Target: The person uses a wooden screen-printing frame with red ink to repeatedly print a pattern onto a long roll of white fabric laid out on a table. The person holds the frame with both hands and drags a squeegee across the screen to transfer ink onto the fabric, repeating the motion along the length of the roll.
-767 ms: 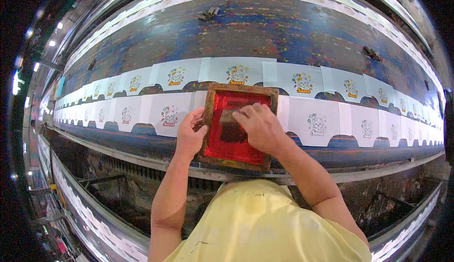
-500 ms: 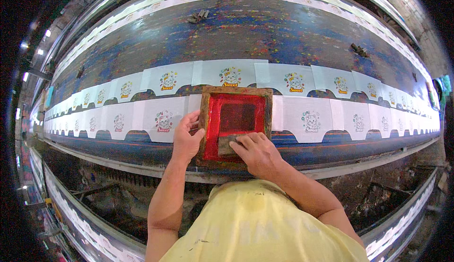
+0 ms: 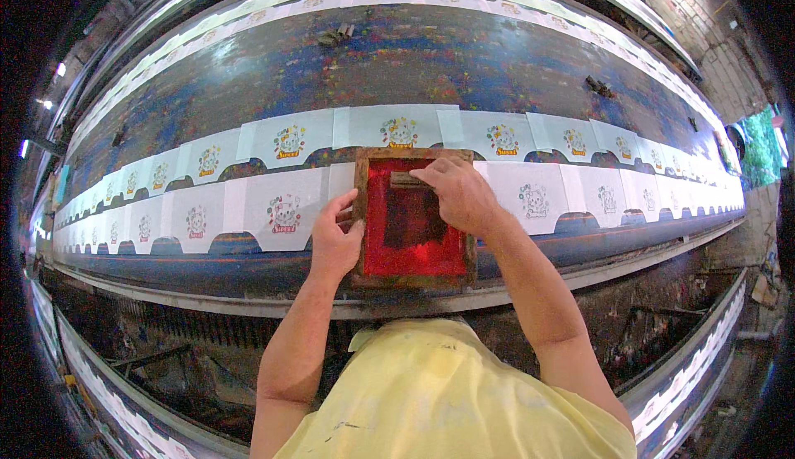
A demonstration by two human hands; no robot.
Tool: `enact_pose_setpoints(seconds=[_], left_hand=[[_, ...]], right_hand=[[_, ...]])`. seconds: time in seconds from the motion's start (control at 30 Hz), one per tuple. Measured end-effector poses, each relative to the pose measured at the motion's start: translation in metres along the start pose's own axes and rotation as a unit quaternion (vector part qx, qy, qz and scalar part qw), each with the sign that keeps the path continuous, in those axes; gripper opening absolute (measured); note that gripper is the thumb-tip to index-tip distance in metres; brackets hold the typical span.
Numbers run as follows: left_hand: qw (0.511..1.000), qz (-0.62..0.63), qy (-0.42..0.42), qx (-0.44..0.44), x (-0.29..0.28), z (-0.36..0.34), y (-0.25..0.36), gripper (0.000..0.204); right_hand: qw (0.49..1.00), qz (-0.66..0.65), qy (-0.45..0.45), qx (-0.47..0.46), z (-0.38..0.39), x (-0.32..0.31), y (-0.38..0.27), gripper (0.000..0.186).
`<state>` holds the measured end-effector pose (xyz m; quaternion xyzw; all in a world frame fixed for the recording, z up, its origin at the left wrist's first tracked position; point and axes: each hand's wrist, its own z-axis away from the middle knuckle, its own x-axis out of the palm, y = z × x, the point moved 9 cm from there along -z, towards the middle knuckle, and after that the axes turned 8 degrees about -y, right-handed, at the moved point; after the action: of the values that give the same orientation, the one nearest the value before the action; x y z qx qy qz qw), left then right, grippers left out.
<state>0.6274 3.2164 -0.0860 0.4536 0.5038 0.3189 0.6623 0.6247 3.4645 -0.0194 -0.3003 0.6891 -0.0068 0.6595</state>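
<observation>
A wooden-framed printing screen (image 3: 416, 267) with red mesh lies over the near row of white fabric pieces, in front of me. My left hand (image 3: 337, 239) grips the frame's left side, thumb and fingers on its edge. Near the frame's far end, my right hand (image 3: 458, 196) is closed on a squeegee (image 3: 406, 179), which rests on the mesh. A dark ink area (image 3: 410, 215) shows on the mesh below the squeegee. The fabric piece under the screen is mostly hidden.
Left of the screen, a fabric piece (image 3: 284, 215) bears a cartoon print with red lettering; to the right, a piece (image 3: 534, 200) has only outlines and green. A farther row (image 3: 400, 132) has fuller colours. Dark clustered objects (image 3: 337, 35) lie on the paint-spotted table (image 3: 273, 70).
My right hand has pushed the squeegee from the near end of the screen to its far end. My left hand stays at the frame's left side. The view has shifted slightly.
</observation>
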Motion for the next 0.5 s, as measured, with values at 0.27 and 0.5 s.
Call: enact_pose_setpoints(seconds=[0.27, 0.5], left_hand=[[0.999, -0.019, 0.006, 0.025, 0.001, 0.000, -0.009, 0.055], [0.998, 0.061, 0.016, 0.018, 0.007, 0.005, -0.020, 0.055]], right_hand=[[0.999, 0.014, -0.026, -0.012, 0.068, 0.019, -0.071, 0.057], [0.999, 0.005, -0.032, 0.014, 0.106, 0.021, -0.104, 0.056]])
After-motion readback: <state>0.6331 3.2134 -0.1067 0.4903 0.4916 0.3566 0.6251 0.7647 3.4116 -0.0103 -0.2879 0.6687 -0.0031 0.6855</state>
